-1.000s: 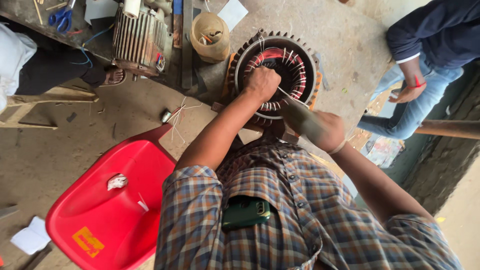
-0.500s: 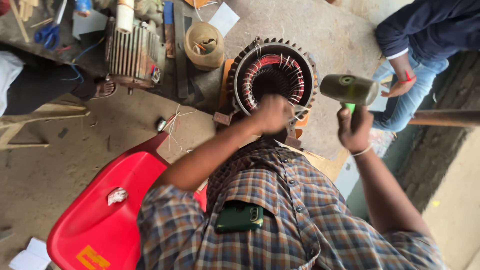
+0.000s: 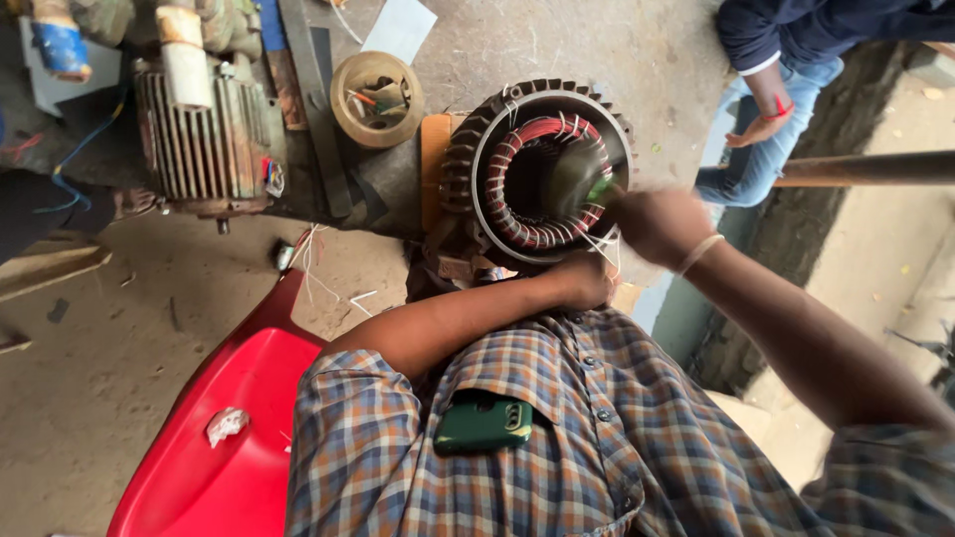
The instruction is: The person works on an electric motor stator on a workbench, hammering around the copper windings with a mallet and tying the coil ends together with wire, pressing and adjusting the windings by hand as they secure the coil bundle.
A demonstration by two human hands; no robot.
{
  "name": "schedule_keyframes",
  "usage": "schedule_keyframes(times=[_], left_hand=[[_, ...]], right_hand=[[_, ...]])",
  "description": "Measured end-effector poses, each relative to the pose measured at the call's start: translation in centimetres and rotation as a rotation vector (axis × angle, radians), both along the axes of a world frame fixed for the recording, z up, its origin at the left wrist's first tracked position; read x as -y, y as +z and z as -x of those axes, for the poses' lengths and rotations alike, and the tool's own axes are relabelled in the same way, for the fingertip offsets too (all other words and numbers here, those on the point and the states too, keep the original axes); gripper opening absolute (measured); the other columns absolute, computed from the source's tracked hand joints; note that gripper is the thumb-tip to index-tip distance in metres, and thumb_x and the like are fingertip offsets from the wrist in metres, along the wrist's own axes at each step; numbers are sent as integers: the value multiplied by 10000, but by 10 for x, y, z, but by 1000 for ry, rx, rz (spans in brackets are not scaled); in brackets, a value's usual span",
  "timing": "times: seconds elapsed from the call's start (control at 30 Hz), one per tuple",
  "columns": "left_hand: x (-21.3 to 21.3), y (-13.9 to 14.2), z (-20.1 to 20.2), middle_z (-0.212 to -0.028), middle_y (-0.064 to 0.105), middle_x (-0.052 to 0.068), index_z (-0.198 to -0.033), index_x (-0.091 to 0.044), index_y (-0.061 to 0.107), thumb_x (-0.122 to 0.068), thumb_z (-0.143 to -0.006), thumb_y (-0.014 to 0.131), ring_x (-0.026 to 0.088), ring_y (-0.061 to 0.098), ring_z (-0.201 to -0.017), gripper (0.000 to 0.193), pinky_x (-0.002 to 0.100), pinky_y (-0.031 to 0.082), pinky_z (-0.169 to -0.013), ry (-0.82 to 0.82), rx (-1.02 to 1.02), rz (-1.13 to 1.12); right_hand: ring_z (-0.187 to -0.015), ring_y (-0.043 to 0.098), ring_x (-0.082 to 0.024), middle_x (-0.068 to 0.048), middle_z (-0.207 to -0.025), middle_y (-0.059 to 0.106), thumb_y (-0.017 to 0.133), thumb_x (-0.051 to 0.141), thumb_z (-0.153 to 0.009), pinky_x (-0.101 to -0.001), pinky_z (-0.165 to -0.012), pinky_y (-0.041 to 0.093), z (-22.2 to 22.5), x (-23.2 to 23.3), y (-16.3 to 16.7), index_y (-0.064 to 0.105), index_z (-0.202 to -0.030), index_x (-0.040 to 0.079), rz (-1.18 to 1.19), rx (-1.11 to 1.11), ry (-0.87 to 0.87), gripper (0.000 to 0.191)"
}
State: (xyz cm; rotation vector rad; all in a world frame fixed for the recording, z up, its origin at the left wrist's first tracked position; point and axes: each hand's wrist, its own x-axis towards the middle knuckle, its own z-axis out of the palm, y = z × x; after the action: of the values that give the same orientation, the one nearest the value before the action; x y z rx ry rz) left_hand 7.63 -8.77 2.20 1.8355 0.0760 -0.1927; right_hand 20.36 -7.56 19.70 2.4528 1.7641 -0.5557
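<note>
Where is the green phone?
In the head view, the green phone sits in the checked shirt's chest pocket, low centre, right of the red chair.

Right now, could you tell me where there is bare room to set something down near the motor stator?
Bare concrete floor lies beyond the stator, and bare ground left of the red chair. It is crowded between the finned motor, wire reel and stator.

Green phone [image 3: 483, 425], back outward, in checked shirt pocket.
</note>
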Motion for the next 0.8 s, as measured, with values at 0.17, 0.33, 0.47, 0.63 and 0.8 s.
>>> schedule_keyframes(times=[0.17, 0.33, 0.47, 0.63, 0.8], left_hand=[[7, -12, -6, -870, 761, 156, -826, -81, 733, -289, -946, 552, 351, 726, -852, 300, 458, 556, -801, -143, 22, -21], [4, -10, -10, -881, 762, 170, -830, -79, 743, -259, -902, 568, 359, 723, -863, 261, 465, 550, -799, -123, -25, 84], [4, -6, -15, -897, 756, 182, -841, -76, 748, -256, -905, 575, 366, 720, -875, 258, 469, 548, -811, -197, -22, 46], [3, -7, -18, -917, 749, 198, -854, -72, 754, -253, -908, 583, 374, 716, -889, 255, 474, 546, -826, -218, -7, -3], [7, -9, -17, -937, 742, 214, -867, -68, 761, -249, -912, 592, 382, 712, -904, 252, 479, 544, -841, -211, 10, -54]], right_hand=[[-621, 628, -421, -184, -749, 632, 583, 331, -1064, -490, -510, 465, 4, -22, 0, 568, -1110, 33, -307, 86, 74, 302], [-512, 662, -280, -83, -633, 629, 486, 375, -1105, -434, -414, 473, 14, -23, -10, 575, -1020, 128, 423, 290, 203, 276], [-565, 673, -227, -35, -719, 639, 564, 298, -1005, -384, -444, 462, 27, -9, -27, 585, -1014, 156, 107, 364, 279, 143], [-560, 674, -235, -47, -737, 649, 590, 485, -1020, -386, -446, 457, 24, -14, -17, 590, -1041, 129, -68, 315, 218, 356], [-592, 690, -293, -76, -693, 690, 654, 487, -964, -412, -467, 480, 31, -34, 39, 618, -984, 147, 111, 212, 94, 343]])
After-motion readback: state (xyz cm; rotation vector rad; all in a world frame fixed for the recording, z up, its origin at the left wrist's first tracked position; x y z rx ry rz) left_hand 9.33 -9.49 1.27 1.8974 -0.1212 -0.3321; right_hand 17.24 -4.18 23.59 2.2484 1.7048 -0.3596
